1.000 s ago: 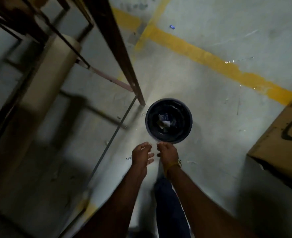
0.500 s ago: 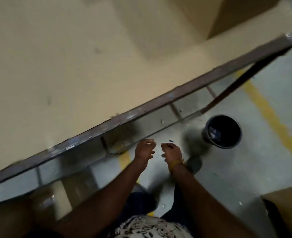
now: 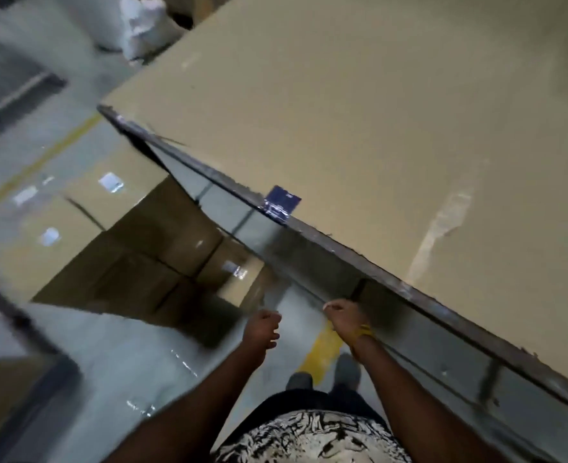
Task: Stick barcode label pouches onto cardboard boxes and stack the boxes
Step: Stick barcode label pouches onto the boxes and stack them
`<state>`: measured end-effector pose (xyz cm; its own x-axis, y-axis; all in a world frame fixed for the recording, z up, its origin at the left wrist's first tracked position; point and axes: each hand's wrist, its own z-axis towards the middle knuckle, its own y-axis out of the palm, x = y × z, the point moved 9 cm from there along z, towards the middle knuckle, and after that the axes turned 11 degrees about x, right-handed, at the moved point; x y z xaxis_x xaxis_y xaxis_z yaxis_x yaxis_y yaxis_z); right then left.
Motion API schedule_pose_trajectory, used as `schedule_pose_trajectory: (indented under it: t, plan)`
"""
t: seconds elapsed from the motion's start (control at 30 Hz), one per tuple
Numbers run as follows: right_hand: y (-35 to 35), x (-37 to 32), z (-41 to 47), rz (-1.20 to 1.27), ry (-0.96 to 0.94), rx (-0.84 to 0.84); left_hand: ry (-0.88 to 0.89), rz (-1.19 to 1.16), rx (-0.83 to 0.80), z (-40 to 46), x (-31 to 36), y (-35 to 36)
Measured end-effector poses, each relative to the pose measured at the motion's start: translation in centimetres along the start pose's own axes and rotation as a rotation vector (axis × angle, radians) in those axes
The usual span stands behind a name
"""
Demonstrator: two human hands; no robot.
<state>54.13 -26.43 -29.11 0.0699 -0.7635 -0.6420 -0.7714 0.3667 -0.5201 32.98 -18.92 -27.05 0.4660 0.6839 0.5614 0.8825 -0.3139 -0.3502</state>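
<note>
Cardboard boxes (image 3: 135,242) sit shut on the floor left of the worktop (image 3: 376,145), pale labels stuck on top, contents hidden. Both hands (image 3: 262,330) (image 3: 344,317) hang loosely curled, holding nothing I can see. Blue pouch (image 3: 281,205) on the worktop edge, all blurry.

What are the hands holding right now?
It cannot be told for sure. The left hand and right hand are curled, with something tiny and pale at the right fingertips; the picture is too blurred to name it.
</note>
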Motion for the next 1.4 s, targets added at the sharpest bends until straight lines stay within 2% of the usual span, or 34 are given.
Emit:
schedule_pose_trajectory:
  t: [0.13,0.27,0.5,0.7,0.97,1.13,1.3,1.4]
  plan:
    - [3.3,-5.8,0.1,-0.128,-0.170,-0.175,-0.081,-0.218,0.179,0.2,-1.8,-5.9]
    - [6.6,-10.0,0.8,-0.175,-0.237,-0.292,-0.112,-0.386,0.295,0.3,-2.6,-8.3]
    - [13.1,-13.5,1.3,-0.264,-0.265,-0.397,-0.122,-0.408,0.396,4.0,-2.7,-10.3]
    - [22.8,-14.6,6.2,-0.340,-0.266,-0.398,-0.184,-0.331,0.436,15.8,-5.4,-11.4]
    - [40.8,-9.5,21.6,-0.445,-0.210,-0.342,-0.193,-0.169,0.389,37.6,-11.3,-10.0]
    - [50.4,-7.5,31.0,-0.559,-0.395,-0.331,-0.189,-0.094,0.447,48.2,-13.7,-10.1]
    - [55.0,-7.2,37.1,-0.676,-0.481,-0.262,-0.226,-0.025,0.456,54.7,-16.2,-9.2]
    - [55.9,-7.1,39.2,-0.675,-0.459,-0.267,-0.160,-0.084,0.474,57.2,-17.2,-9.1]
